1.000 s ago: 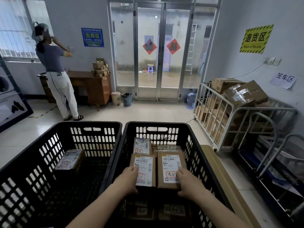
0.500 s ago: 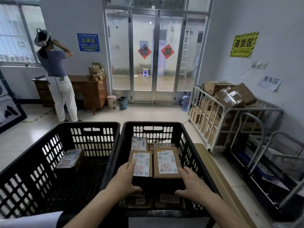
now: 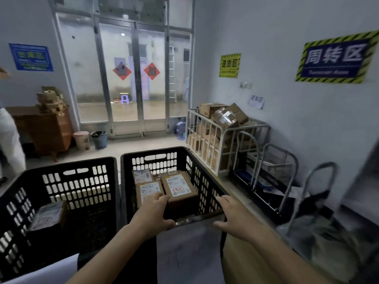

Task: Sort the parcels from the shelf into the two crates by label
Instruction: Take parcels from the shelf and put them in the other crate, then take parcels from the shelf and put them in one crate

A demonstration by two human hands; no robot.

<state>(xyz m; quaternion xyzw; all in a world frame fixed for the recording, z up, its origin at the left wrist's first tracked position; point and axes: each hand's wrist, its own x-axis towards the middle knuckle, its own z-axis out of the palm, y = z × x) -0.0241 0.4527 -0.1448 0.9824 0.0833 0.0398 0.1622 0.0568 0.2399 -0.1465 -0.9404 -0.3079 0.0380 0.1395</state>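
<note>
Two black slatted crates stand side by side in front of me. The right crate [image 3: 207, 181] holds several brown labelled parcels; the top two lie side by side, a left parcel [image 3: 148, 190] and a right parcel [image 3: 178, 188]. The left crate [image 3: 78, 185] holds one parcel [image 3: 48, 215] against its left wall. My left hand [image 3: 152, 216] hovers at the near edge of the left parcel with relaxed fingers and holds nothing. My right hand [image 3: 233, 219] is empty too, fingers spread, over the right crate's near right corner.
A white metal cage cart [image 3: 223, 140] full of cartons stands to the right by the wall, with hand trolleys [image 3: 287, 160] behind it. Glass doors lie ahead. A wooden desk [image 3: 47, 128] with stacked boxes is at the left, beside a person's white trouser leg [image 3: 10, 144].
Both hands have let go of the two top parcels and drawn back toward me. My view has swung to the right, so the other person has nearly left the frame.
</note>
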